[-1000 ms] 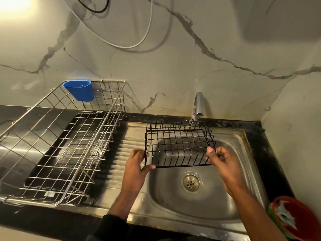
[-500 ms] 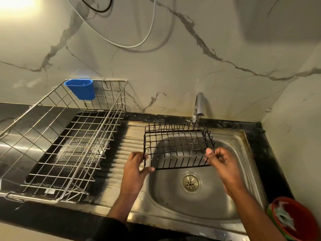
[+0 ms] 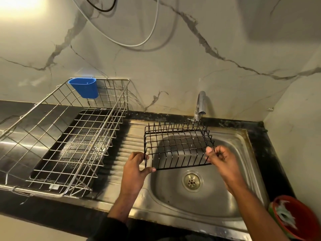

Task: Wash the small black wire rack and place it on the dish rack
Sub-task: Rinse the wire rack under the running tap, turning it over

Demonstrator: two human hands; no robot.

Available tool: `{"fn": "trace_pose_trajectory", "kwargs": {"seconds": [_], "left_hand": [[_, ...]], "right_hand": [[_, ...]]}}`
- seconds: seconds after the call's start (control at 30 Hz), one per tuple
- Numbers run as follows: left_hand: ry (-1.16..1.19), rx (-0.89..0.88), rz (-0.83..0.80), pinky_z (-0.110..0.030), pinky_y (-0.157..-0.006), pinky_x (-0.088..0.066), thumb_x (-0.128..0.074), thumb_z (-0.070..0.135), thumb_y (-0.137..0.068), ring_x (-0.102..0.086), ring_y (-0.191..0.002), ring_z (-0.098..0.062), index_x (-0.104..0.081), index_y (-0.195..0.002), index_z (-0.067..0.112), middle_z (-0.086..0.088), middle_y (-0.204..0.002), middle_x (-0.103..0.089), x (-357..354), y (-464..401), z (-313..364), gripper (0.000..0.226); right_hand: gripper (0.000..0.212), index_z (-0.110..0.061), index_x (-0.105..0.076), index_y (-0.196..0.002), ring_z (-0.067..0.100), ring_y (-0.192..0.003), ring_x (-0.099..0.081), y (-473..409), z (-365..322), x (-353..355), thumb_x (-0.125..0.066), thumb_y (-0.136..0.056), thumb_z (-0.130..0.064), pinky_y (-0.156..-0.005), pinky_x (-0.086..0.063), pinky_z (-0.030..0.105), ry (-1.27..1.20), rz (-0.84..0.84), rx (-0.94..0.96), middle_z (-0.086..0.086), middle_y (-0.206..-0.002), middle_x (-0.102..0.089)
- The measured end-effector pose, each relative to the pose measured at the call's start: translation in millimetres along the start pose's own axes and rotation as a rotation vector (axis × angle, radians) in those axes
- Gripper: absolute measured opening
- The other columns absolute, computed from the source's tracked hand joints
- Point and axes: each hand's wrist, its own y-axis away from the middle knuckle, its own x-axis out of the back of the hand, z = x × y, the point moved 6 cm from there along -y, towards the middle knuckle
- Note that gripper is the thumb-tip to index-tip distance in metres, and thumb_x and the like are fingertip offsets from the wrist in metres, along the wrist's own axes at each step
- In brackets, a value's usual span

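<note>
No writing or brand mark can be read on anything here; a small pale tag at the near edge of the large silver wire dish rack [image 3: 66, 136] is too blurred to make out.

The small black wire rack [image 3: 177, 145] hangs in the centre of the frame, over the basin of the stainless steel sink [image 3: 243, 171], just below the chrome tap [image 3: 199, 105] and above the round drain [image 3: 191, 182]. It sits between the two hands. The left hand [image 3: 134, 171] grips its lower left corner, fingers curled round the wire and thumb laid along the bottom edge. The right hand [image 3: 221, 160] pinches its right edge with curled fingers.

The silver dish rack stands at the left of the frame on the black worktop [image 3: 278, 153], apart from the black rack, with a blue plastic cup [image 3: 84, 87] hooked on its far rim. A red plastic bowl [image 3: 297, 218] shows at the lower right corner.
</note>
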Motion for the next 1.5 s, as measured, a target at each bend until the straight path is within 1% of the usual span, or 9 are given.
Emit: {"fn": "trace_pose_trajectory", "kwargs": {"seconds": [0.13,0.3,0.4,0.6,0.83,1.03,1.23,1.33,1.5], "left_hand": [[-0.038,-0.03,-0.03,0.002,-0.087,-0.034,-0.092,0.025,-0.071,-0.062,-0.104,-0.009,-0.07,-0.099,0.02,0.007,-0.108,-0.065,-5.8,2.7,13.2,0.036],[0.216,0.083,-0.051,-0.005,-0.068,-0.044,-0.079,0.027,-0.088,-0.063,-0.08,0.008,-0.069,-0.103,0.016,0.003,-0.103,-0.071,-21.2,1.3,42.5,0.021],[0.482,0.205,-0.092,-0.012,-0.073,-0.051,-0.071,0.028,-0.094,-0.071,-0.09,-0.012,-0.07,-0.104,0.011,-0.006,-0.098,-0.075,-35.4,-2.6,50.9,0.02],[0.605,0.271,-0.173,0.001,-0.073,-0.042,-0.048,0.039,-0.104,-0.063,-0.095,0.017,-0.074,-0.113,0.011,0.011,-0.112,-0.072,-45.5,-25.7,61.6,0.039],[0.563,0.29,-0.221,-0.032,-0.097,-0.043,-0.037,0.048,-0.106,-0.061,-0.111,-0.018,-0.067,-0.117,0.005,-0.01,-0.108,-0.069,-75.4,-70.7,63.3,0.054],[0.708,0.501,-0.227,-0.018,-0.057,-0.046,-0.044,0.044,-0.105,-0.061,-0.073,-0.004,-0.069,-0.115,0.003,-0.005,-0.099,-0.076,-113.5,-98.6,22.9,0.048],[0.929,0.659,-0.337,-0.027,-0.065,-0.051,-0.04,0.04,-0.107,-0.065,-0.077,-0.012,-0.066,-0.113,0.003,-0.006,-0.094,-0.07,-168.8,-101.0,6.8,0.046],[0.929,0.688,-0.378,-0.036,-0.09,-0.054,-0.04,0.039,-0.108,-0.07,-0.089,-0.016,-0.069,-0.103,0.009,-0.001,-0.092,-0.076,-194.1,-103.9,4.5,0.042],[0.864,0.71,-0.495,-0.031,-0.08,-0.055,-0.04,0.041,-0.108,-0.07,-0.083,-0.014,-0.07,-0.106,0.007,-0.003,-0.091,-0.074,-233.0,-103.6,7.8,0.045]], "right_hand": [[0.028,-0.015,-0.065,-0.093,0.02,-0.086,-0.07,1.4,0.5,12.5,-0.067,-0.09,-0.043,-0.088,-0.056,0.044,0.058,0.052,-0.013,0.007,-0.09,-0.072],[0.008,-0.027,-0.067,-0.101,0.011,-0.091,-0.065,-1.8,1.8,30.4,-0.067,-0.095,-0.032,-0.074,-0.049,0.023,0.014,0.092,-0.129,-0.004,-0.098,-0.07],[0.017,-0.018,-0.07,-0.107,0.015,-0.091,-0.065,-3.6,19.0,40.5,-0.07,-0.094,-0.028,-0.074,-0.051,0.029,0.014,0.041,-0.294,0.001,-0.098,-0.071],[0.034,-0.015,-0.066,-0.127,0.014,-0.114,-0.06,-0.6,34.7,51.2,-0.069,-0.094,-0.024,-0.097,-0.043,0.03,-0.047,0.008,-0.362,0.001,-0.12,-0.069],[0.066,-0.04,-0.05,-0.144,0.01,-0.133,-0.05,5.6,27.4,48.6,-0.073,-0.083,-0.035,-0.108,-0.041,0.04,-0.227,-0.009,-0.258,-0.009,-0.144,-0.055],[0.054,-0.049,-0.049,-0.141,0.002,-0.128,-0.051,-2.0,19.0,62.7,-0.069,-0.092,-0.039,-0.105,-0.048,0.037,0.163,0.192,-0.034,-0.018,-0.143,-0.051],[0.057,-0.041,-0.056,-0.139,-0.015,-0.117,-0.043,-5.8,-3.1,69.6,-0.065,-0.084,-0.054,-0.092,-0.036,0.006,0.323,0.34,0.059,-0.009,-0.134,-0.044],[0.056,-0.035,-0.06,-0.137,-0.026,-0.111,-0.039,-7.7,-19.8,72.1,-0.066,-0.084,-0.053,-0.085,-0.034,-0.006,0.31,0.42,0.056,-0.003,-0.135,-0.041],[0.056,-0.047,-0.06,-0.13,0.015,-0.115,-0.053,-16.1,-45.1,75.4,-0.066,-0.077,-0.063,-0.085,-0.039,0.002,0.356,0.437,-0.018,0.0,-0.131,-0.037]]}}
